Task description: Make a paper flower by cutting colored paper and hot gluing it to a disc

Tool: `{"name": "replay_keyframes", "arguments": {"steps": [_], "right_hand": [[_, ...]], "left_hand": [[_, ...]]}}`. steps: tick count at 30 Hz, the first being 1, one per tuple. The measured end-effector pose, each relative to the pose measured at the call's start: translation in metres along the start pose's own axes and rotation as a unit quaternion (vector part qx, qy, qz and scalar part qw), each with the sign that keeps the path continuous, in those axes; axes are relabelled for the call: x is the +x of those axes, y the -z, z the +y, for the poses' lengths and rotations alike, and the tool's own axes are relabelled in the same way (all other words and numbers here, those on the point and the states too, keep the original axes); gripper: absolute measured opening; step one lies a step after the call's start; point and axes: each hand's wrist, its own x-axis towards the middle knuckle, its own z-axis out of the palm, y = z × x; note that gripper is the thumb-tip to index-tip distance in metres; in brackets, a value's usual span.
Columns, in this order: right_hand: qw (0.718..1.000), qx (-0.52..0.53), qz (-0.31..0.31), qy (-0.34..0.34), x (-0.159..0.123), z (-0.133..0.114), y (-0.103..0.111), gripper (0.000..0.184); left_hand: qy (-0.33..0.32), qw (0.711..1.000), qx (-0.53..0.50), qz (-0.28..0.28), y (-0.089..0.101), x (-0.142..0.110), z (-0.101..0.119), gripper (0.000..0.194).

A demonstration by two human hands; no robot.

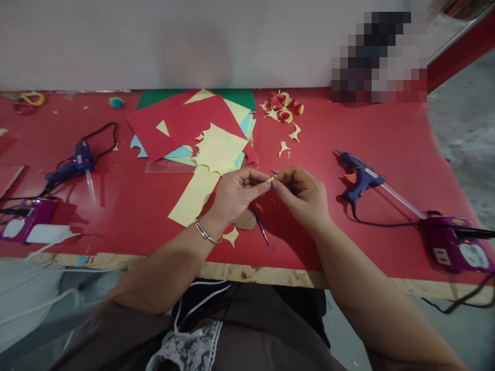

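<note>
Between the fingertips of both hands is a small piece of yellow paper (270, 180), mostly covered by the fingers. My left hand (240, 193), with a silver bracelet at its wrist, pinches it from the left. My right hand (303, 196) pinches it from the right. Beneath the hands lies a thin blue pointed tool (260, 224), its upper part hidden. A round tan disc (246, 220) and a yellow paper scrap (232, 237) rest beside it. To the left are a yellow paper strip (193, 198) and a yellow sheet (220, 147) with scalloped cut edges.
Red sheets (201, 121) cover blue and green paper behind the hands. Curled red and yellow pieces (284, 108) lie at the back. Blue glue guns stand left (79, 159) and right (359, 172), their cords running to purple boxes. Yellow-handled scissors (33, 99) lie far left.
</note>
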Motion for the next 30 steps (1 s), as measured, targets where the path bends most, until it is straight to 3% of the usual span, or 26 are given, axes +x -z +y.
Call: {"name": "replay_keyframes", "arguments": {"steps": [11,23,30], "right_hand": [[1.000,-0.001,-0.005,-0.008,-0.0004,0.0018,0.0001,0.018],[0.998,0.051,-0.024,-0.042,0.0035,-0.0042,0.0029,0.026],[0.994,0.088,-0.035,-0.055,0.0049,-0.0050,0.0031,0.018]], "left_hand": [[0.013,1.000,0.021,-0.003,0.0010,-0.0004,0.0014,0.036],[-0.035,0.995,0.090,-0.026,0.0007,0.0000,0.0009,0.028],[-0.075,0.986,0.143,-0.040,0.0005,-0.0020,0.0032,0.016]]}}
